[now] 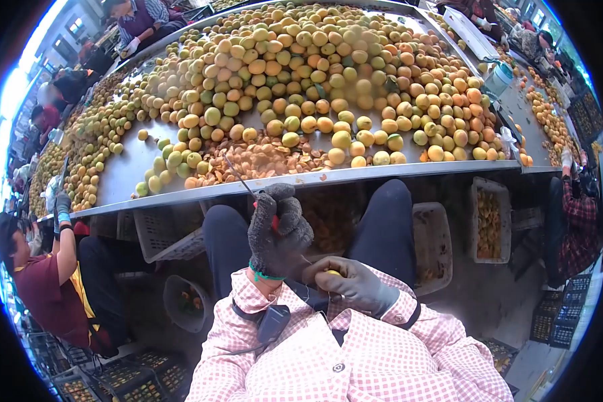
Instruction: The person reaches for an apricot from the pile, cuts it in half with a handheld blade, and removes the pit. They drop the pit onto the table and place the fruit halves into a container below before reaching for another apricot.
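My left hand (279,224), in a dark knitted glove, is closed around the red handle of a thin-bladed tool (240,176). Its narrow metal blade points up and left, toward the table edge; whether it is a knife cannot be told. Close in front of my chest, my right hand (356,285) wears a grey coated glove. A small yellow part of an apricot (333,273) shows between its fingers; the rest is hidden. Beyond my hands, split apricot pieces (268,159) lie heaped at the near edge of the metal table (174,198), with whole apricots (281,60) piled behind.
Under the table are a white crate (167,234), a second crate (433,244) and a crate of apricot pieces (489,221). A bucket (186,305) stands at left. Co-workers sit at left (50,288) and right (579,208). A bottle (499,79) stands at upper right.
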Demonstrator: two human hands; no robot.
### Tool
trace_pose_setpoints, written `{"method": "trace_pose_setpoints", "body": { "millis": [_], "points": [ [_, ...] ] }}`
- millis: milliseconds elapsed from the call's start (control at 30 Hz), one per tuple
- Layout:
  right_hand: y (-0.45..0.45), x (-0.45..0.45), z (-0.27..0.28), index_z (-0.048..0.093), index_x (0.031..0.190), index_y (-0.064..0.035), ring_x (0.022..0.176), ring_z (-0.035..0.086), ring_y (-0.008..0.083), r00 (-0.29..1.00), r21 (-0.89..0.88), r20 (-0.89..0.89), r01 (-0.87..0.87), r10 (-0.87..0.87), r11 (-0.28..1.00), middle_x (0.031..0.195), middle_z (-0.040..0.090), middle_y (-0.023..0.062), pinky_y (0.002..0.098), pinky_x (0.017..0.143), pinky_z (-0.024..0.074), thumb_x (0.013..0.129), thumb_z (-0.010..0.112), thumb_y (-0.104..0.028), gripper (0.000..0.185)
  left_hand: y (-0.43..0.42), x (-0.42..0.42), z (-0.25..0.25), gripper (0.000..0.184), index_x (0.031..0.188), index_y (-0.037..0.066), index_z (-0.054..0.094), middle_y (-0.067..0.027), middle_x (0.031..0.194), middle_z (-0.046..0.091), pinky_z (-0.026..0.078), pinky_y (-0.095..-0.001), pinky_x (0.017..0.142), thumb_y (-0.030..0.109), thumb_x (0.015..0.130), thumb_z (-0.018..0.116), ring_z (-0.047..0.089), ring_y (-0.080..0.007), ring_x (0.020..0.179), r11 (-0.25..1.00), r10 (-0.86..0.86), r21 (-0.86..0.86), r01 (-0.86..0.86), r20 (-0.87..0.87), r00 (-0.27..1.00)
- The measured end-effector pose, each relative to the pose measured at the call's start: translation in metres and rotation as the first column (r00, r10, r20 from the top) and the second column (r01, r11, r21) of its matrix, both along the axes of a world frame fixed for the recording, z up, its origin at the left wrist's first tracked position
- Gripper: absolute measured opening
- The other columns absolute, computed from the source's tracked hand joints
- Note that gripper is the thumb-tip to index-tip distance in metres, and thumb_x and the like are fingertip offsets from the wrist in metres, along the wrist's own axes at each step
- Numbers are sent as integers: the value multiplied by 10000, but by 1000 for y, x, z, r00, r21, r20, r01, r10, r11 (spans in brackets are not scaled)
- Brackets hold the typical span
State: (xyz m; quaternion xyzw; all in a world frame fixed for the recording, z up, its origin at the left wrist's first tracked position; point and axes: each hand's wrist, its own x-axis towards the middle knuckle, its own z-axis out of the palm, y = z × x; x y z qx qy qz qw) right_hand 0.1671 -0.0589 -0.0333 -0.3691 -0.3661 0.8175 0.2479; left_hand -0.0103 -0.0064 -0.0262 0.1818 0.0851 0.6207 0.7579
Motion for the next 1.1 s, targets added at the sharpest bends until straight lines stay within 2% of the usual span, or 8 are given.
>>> {"method": "trace_pose_setpoints", "body": {
  "millis": [167, 467, 600, 667, 733, 933, 1033, 1100],
  "points": [
    [2, -5, -2, 535, 956, -34, 787, 535, 94, 995, -284, -46, 69, -86, 956, 868, 568, 52, 202, 737, 431, 922, 565, -205, 177, -5, 9, -2, 357, 1149, 71, 550, -2, 645, 417, 359, -297, 437, 364, 959, 474, 400, -130, 468, 998, -62, 29, 63, -34, 998],
    [-6, 10, 11, 509, 1060, -49, 837, 548, 113, 999, -143, -28, -21, 17, 989, 946, 542, 42, 230, 777, 447, 773, 688, -25, 339, -6, 3, 8, 326, 1103, 87, 558, -3, 620, 394, 335, -298, 426, 366, 940, 516, 383, -136, 457, 996, -80, 40, 82, -44, 996],
    [-3, 11, 11, 513, 1078, -39, 854, 562, 134, 998, -92, -7, -62, 62, 994, 932, 561, 59, 246, 746, 462, 839, 640, -113, 280, -13, 12, 6, 304, 1028, 87, 558, -9, 650, 456, 361, -284, 444, 357, 893, 592, 428, -139, 475, 978, -186, -51, 204, 245, 952],
    [-2, 10, 1, 515, 1093, -30, 829, 575, 154, 971, -425, -239, -74, -33, 902, 906, 581, 82, 246, 650, 475, 904, 573, -255, 299, -14, 19, 4, 296, 1006, 86, 558, -12, 658, 478, 374, -283, 449, 346, 877, 616, 447, -140, 483, 960, -175, -131, 247, 406, 897],
    [-3, 9, -1, 538, 1057, -24, 791, 581, 162, 958, -412, -287, -112, -11, 904, 873, 595, 93, 232, 562, 460, 931, 506, -386, 385, -10, 23, 4, 288, 1003, 83, 544, 33, 504, 344, 296, -229, 289, 364, 942, 518, 309, -72, 313, 960, -234, 161, 229, 13, 972],
    [-4, 7, -8, 539, 1033, -34, 713, 484, 60, 931, -472, -364, -167, -18, 866, 829, 553, 34, 182, 649, 411, 919, 578, -237, 236, -14, 25, 6, 366, 1142, 56, 521, -25, 692, 459, 370, -257, 407, 340, 915, 559, 419, -111, 464, 970, -207, 127, 209, -23, 978],
    [-6, 3, 2, 494, 1102, -33, 756, 505, 69, 980, -312, -167, 52, -109, 949, 829, 554, 47, 197, 670, 427, 912, 596, -226, 289, -12, 25, 14, 430, 1239, 65, 485, -35, 763, 479, 404, -278, 486, 325, 907, 570, 449, -132, 551, 999, -43, -18, 42, -82, 996],
    [-4, -1, 22, 509, 1080, -26, 797, 527, 82, 967, 206, 245, 18, -69, 978, 878, 562, 45, 217, 718, 446, 890, 629, -193, 280, -10, 19, 10, 421, 1264, 71, 476, -18, 740, 448, 375, -259, 467, 323, 932, 534, 412, -114, 525, 989, 33, -146, -36, -22, 999]
  ]
}}
